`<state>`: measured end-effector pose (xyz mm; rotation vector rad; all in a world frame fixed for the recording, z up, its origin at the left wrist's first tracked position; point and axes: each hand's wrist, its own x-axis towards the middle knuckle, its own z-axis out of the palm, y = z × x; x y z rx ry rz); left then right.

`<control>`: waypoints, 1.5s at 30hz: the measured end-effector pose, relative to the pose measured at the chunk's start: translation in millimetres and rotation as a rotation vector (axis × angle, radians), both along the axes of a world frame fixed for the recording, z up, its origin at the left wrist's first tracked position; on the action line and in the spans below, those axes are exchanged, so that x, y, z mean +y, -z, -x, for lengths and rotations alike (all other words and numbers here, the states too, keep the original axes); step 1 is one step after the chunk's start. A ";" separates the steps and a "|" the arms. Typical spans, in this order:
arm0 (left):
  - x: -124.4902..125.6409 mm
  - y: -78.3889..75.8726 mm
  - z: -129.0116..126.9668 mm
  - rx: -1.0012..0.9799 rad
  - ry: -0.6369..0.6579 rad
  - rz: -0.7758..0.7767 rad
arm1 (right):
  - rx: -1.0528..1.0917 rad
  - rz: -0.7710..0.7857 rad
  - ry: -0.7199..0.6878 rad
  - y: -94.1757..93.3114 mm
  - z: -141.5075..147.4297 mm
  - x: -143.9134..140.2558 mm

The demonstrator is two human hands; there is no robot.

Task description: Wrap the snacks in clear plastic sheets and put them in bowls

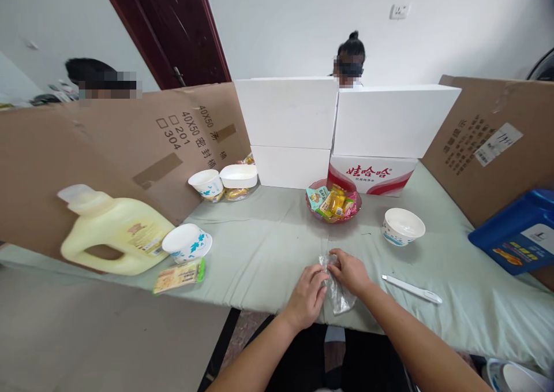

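My left hand [308, 295] and my right hand [350, 273] meet near the front edge of the table. Fingers of both hands are closed on a crinkled clear plastic bag [341, 298], which hangs down flat between them on the cloth. What the bag contains, if anything, cannot be made out. To the right of my right hand lies a slim white utility knife [411, 290]. Beyond it stands a white paper bowl [402, 228] with a blue pattern. Straight ahead of my hands, a red bowl [310, 208] holds several wrapped snacks [335, 200].
At left are a pale yellow jug [115, 224], a tipped paper bowl [187, 243] and a snack packet [179, 276]. More bowls [238, 176] sit behind them. White boxes [289, 115] and cardboard panels [497, 144] border the table. A blue bottle [517, 230] leans at right. Two people are beyond.
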<state>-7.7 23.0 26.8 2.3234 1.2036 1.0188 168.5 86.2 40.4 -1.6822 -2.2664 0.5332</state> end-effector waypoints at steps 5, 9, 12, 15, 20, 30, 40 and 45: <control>2.0 -3.7 -5.8 0.181 -0.009 0.039 | -0.062 -0.096 0.021 -11.3 -9.8 -1.9; 3.2 -4.0 -8.5 0.183 -0.031 0.048 | -0.128 -0.317 -0.041 -16.3 -17.0 -23.2; 3.3 -3.5 -8.0 0.165 -0.045 0.052 | -0.207 -0.498 -0.282 3.4 -18.1 -51.4; 3.6 -3.6 -8.7 0.140 -0.083 0.044 | -0.287 -0.500 -0.318 31.5 -20.4 -74.5; 14.6 -10.3 -21.2 0.130 -0.198 -0.030 | -0.317 -0.439 -0.229 49.5 -22.1 -78.1; 48.2 2.4 -32.0 0.269 0.011 -0.024 | -0.274 -0.442 -0.253 30.9 -41.9 -155.7; 44.3 -0.5 -29.4 0.306 0.060 -0.037 | -0.071 -0.421 -0.182 3.0 -59.6 -128.0; 43.9 2.2 -30.0 0.322 0.069 -0.051 | -0.291 -0.451 -0.297 32.8 -32.7 -131.6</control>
